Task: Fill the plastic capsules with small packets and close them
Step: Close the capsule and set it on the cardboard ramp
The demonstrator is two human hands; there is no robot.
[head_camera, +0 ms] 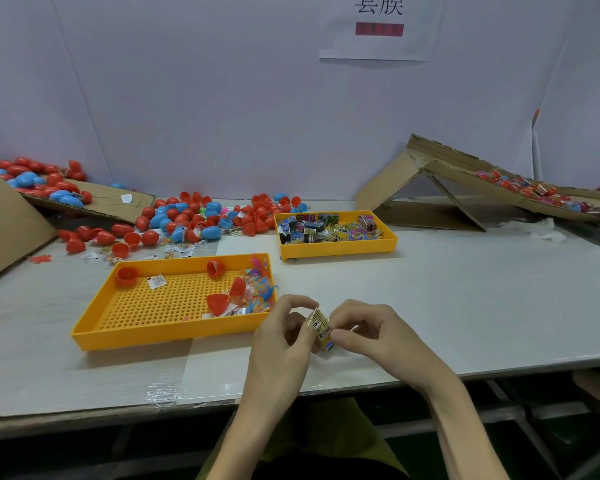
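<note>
Two hands meet above the tabletop (pixel 465 306) near its front edge, just right of a perforated orange tray (pixel 167 337). The left hand (pixel 284 327) and right hand (pixel 364 330) both pinch one small printed packet (pixel 321 329) between their fingertips. Open red capsule halves (pixel 217 304) lie in the tray. The packet probably needs folding compact so that it sits fully inside a half and the shell closes cleanly.

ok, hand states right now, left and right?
Left hand: pinching the small yellow printed paper packet.
Right hand: pinching the same packet.
</note>
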